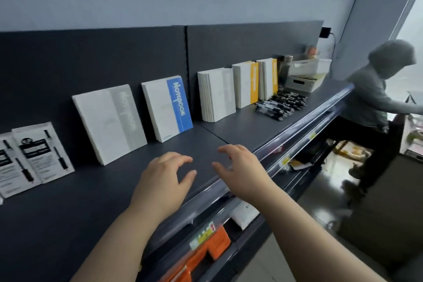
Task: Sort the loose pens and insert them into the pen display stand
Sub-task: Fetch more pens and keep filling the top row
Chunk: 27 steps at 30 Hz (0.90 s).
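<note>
A pile of several loose black and clear pens (280,103) lies on the dark shelf (91,190), far to the right. My left hand (163,177) hovers over the shelf's middle, fingers loosely curled, holding nothing. Close beside it, my right hand (240,169) reaches over the shelf's front edge, fingers spread and bent, also with nothing in it. Both hands are well short of the pens. I see no pen display stand that I can be sure of.
Notebooks lean against the back panel: a grey one (109,121), a blue-striped one (168,107), white and yellow stacks (246,83). Carded packs (34,155) stand at left. White baskets (306,75) sit behind the pens. A hooded person (375,98) bends at right. Lower shelves hold orange items (206,252).
</note>
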Available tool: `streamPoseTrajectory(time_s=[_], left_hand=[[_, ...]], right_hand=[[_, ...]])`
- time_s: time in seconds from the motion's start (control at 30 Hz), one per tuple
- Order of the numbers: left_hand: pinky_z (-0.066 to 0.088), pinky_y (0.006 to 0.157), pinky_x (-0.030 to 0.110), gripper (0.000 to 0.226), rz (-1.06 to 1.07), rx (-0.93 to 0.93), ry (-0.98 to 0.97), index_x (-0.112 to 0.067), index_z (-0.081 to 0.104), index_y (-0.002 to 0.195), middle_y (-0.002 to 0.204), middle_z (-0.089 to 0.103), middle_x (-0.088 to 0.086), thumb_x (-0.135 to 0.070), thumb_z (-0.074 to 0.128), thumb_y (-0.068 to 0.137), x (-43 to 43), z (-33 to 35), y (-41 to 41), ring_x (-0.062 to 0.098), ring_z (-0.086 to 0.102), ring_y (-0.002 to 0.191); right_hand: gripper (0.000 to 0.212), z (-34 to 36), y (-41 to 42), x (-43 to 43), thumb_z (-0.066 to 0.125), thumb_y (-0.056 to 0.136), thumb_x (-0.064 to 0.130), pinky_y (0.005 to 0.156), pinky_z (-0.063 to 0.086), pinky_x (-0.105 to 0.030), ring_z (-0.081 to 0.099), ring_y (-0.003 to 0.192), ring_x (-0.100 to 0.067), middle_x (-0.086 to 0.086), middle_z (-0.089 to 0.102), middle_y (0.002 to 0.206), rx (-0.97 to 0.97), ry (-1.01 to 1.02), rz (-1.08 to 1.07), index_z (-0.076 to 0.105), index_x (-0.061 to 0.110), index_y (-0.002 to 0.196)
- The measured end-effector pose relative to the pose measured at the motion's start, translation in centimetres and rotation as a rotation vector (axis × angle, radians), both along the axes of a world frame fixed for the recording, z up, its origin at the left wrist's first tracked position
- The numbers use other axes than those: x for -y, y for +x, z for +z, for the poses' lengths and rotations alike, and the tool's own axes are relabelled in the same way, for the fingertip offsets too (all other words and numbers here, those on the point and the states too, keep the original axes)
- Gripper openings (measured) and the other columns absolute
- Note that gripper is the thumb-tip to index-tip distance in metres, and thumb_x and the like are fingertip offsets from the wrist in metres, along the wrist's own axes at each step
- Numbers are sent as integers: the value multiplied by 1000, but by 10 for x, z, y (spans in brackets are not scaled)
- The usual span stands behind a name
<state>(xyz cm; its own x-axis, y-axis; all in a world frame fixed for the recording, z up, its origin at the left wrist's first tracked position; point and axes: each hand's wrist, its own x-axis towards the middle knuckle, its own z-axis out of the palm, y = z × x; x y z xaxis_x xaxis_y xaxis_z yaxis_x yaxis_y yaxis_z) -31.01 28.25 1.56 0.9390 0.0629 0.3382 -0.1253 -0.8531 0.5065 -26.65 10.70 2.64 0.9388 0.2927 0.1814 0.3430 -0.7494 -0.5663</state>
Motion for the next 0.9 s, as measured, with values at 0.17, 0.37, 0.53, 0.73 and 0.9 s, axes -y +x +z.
streamPoseTrajectory(time_s=[0.17,0.37,0.53,0.73,0.9], left_hand=[[44,92,28,34,18,-36,-30,-28,59,121,121,55,-13,-38,58,89,37,-14,86,11,51,113],[43,85,25,36,-19,-174,-155,-31,55,124,118,53,-11,-40,56,90,94,-24,192,6,51,102],[40,83,19,36,-81,-277,-170,-32,53,126,116,52,-13,-40,55,91,138,-29,249,2,51,100],[40,83,18,38,-20,-361,-238,-27,55,126,114,57,-11,-39,57,90,178,-42,313,4,54,99],[40,92,20,40,76,-472,-336,-20,55,128,121,60,-8,-37,55,92,228,-57,373,8,55,110]], right_hand=[[45,-6,83,39,52,93,39,93,39,-24,49,117,-13,5,44,136,-15,-32,4,45,23,134],[42,-17,184,95,50,94,34,95,37,-24,49,118,-14,3,46,136,-93,-175,-24,47,22,134],[40,-21,255,139,48,96,27,94,39,-25,55,111,-16,-1,49,133,-140,-210,-77,49,17,135],[26,-33,343,181,46,95,17,83,42,-28,57,96,-20,-7,59,111,-122,-194,-60,64,15,114],[21,-51,420,218,45,92,13,62,34,-27,53,77,-27,-9,54,83,-140,-249,-2,54,13,73]])
